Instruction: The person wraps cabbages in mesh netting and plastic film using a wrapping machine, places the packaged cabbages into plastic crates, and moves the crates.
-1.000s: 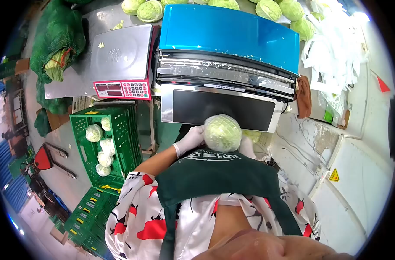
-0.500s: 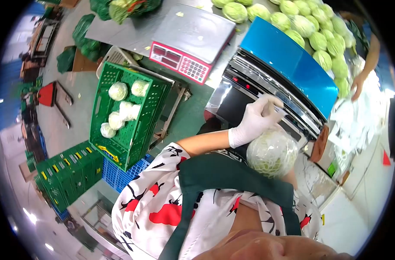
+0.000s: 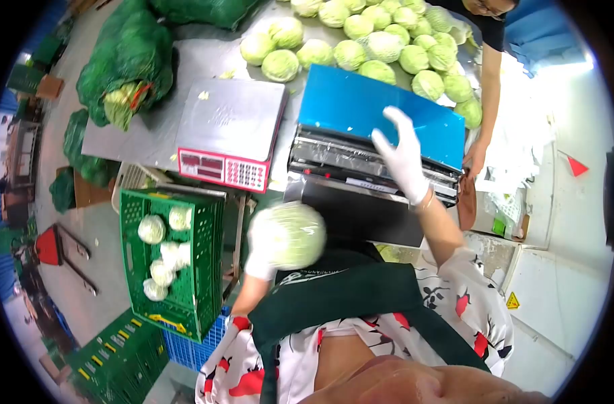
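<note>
My left hand [image 3: 258,246], in a white glove, grips a film-wrapped cabbage [image 3: 297,236] from its left side, near the front of the wrapping machine. My right hand [image 3: 404,158], also white-gloved, has its fingers spread and holds nothing. It is over the machine's blue lid [image 3: 381,114] and metal rollers; whether it touches them I cannot tell. The machine's black plate [image 3: 360,212] faces me. To the left of the held cabbage is a green crate [image 3: 208,269] with several pale cabbages [image 3: 162,272] in it.
A scale [image 3: 233,121] with a red keypad panel stands left of the machine. Several cabbages [image 3: 384,46] are piled behind it. Green net sacks [image 3: 128,67] lie at the far left. At the right, a co-worker's hand [image 3: 477,158] hangs beside a brown cloth [image 3: 467,202].
The wrapped cabbage has moved left, away from the machine's right front, and now sits in my left hand. My right hand has come up over the machine. The view has shifted.
</note>
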A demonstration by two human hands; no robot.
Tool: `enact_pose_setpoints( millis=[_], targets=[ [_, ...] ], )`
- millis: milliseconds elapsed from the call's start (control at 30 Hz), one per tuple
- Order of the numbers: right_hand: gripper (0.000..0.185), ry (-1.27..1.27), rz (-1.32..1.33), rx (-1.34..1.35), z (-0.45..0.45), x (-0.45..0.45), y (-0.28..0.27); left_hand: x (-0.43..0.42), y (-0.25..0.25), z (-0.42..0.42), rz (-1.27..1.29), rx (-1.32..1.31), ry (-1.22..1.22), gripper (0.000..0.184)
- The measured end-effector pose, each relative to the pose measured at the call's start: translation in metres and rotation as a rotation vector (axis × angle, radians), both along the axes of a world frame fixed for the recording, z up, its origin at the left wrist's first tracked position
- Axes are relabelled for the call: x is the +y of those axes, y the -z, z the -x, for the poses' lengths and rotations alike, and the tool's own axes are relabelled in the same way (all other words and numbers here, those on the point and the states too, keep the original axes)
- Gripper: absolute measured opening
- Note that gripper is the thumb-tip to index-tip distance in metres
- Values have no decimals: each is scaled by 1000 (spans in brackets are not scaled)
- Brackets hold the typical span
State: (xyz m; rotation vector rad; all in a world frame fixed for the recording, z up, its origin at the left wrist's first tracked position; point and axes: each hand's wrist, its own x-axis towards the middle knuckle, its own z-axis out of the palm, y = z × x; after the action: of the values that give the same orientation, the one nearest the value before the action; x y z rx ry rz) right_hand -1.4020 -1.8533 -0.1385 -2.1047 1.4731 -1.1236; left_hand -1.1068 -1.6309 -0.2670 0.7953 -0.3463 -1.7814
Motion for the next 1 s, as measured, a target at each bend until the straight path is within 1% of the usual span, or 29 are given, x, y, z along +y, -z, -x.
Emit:
enact_pose_setpoints(
  millis=[33, 67, 100, 133, 167, 200, 233, 267, 300, 333, 367, 433, 467, 533, 567, 600, 633, 667, 700, 733, 767, 800, 833, 867, 900, 967, 1000],
  targets=[
    [51, 73, -41, -34, 15, -32, -1, 9, 8, -25, -101, 186, -145, 60],
    [56, 157, -85, 27, 32, -68, 5, 21, 24, -67, -132, 248, -272, 62],
    [64, 208, -147, -5, 50, -105, 16, 33, 16, -99, -398, 131, -509, 61],
    [72, 233, -219, 22, 66, -141, 26, 45, 3, -130, -371, 0, -576, 60],
    [75, 261, -293, 64, 81, -180, 40, 58, -12, -156, -343, -131, -645, 59],
    [76, 327, -337, 47, 84, -206, 44, 75, -29, -177, -385, -185, -727, 56],
    [76, 392, -384, 30, 87, -229, 48, 98, -35, -191, -285, -392, -763, 59],
    [78, 304, -568, -110, 98, -257, 60, 133, -22, -221, -317, -523, -820, 60],
    [81, 210, -747, -251, 109, -283, 70, 168, 0, -259, -297, -642, -787, 64],
    [83, 325, -789, -183, 103, -302, 75, 176, -20, -258, -391, -486, -871, 67],
    [82, 403, -837, -310, 96, -317, 82, 156, -56, -234, -613, -443, -1038, 74],
    [80, 557, -931, -564, 85, -344, 106, 214, -11, -290, -670, -667, -989, 79],
    [74, 312, -862, -831, 90, -369, 145, 201, -10, -286, -793, -812, -1002, 79],
    [73, 221, -923, -1140, 80, -394, 171, 178, -14, -272, -1041, -1109, -1014, 80],
    [73, 171, -949, -1295, 76, -406, 185, 162, -26, -258, -740, -998, -996, 78],
    [69, 231, -852, -1245, 76, -421, 198, 153, -24, -260, -749, -1080, -967, 75],
    [66, 337, -822, -1251, 75, -434, 211, 143, -21, -263, -760, -1161, -935, 73],
    [64, 445, -793, -1252, 66, -438, 212, 131, -17, -266, -705, -1200, -953, 66],
    [61, 553, -760, -1249, 63, -441, 210, 126, -18, -267, -725, -1177, -924, 64],
    [59, 489, -821, -1230, 68, -439, 206, 119, -18, -270, -745, -1154, -896, 62],
    [58, 438, -869, -1294, 68, -421, 184, 97, -28, -266, -762, -1131, -866, 60],
    [57, 380, -915, -1358, 63, -394, 147, 72, -36, -260, -688, -1076, -887, 57],
    [55, 313, -960, -1420, 57, -382, 122, 36, -56, -241, -603, -1111, -826, 57],
    [53, 334, -1075, -1331, 69, -385, 121, -2, -72, -225, -520, -1146, -760, 56],
    [54, 246, -1090, -1367, 79, -380, 116, -31, -73, -222, -457, -1207, -715, 54],
    [55, 65, -1108, -1428, 95, -361, 94, -114, -100, -173, -274, -1288, -560, 49],
    [54, -67, -1092, -1432, 99, -348, 77, -151, -101, -149, -116, -1259, -502, 48]
  ],
)
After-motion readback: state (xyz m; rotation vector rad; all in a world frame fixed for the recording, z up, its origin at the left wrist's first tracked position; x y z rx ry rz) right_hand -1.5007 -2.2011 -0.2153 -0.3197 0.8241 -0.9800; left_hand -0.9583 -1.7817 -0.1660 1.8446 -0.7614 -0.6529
